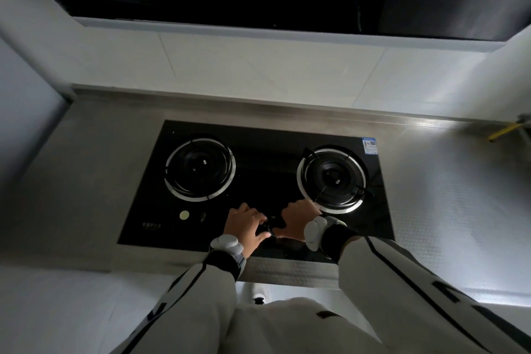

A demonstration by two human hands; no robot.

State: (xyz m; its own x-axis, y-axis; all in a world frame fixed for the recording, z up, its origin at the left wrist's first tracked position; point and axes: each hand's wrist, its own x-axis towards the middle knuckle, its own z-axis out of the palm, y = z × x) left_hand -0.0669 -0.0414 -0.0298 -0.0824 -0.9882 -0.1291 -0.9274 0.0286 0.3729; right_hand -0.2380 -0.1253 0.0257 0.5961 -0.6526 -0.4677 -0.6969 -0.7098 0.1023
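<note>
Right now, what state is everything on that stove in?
Left burner: unlit, no pan support.
Right burner: unlit, pan support in place.
Knob: dark, between both hands; setting unreadable.
Left hand: fingers touching the knob.
Right hand: curled round the knob.

A steel counter [86,181] carries a black glass hob [267,172] set into it, with a yellow-handled tool [504,132] lying at its far right.

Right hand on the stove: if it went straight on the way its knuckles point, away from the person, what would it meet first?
Most likely the right burner: the right hand lies at the near edge of that burner's steel ring and pan support. Depth is unclear, so whether the hand would pass over the ring or strike it cannot be told.
</note>
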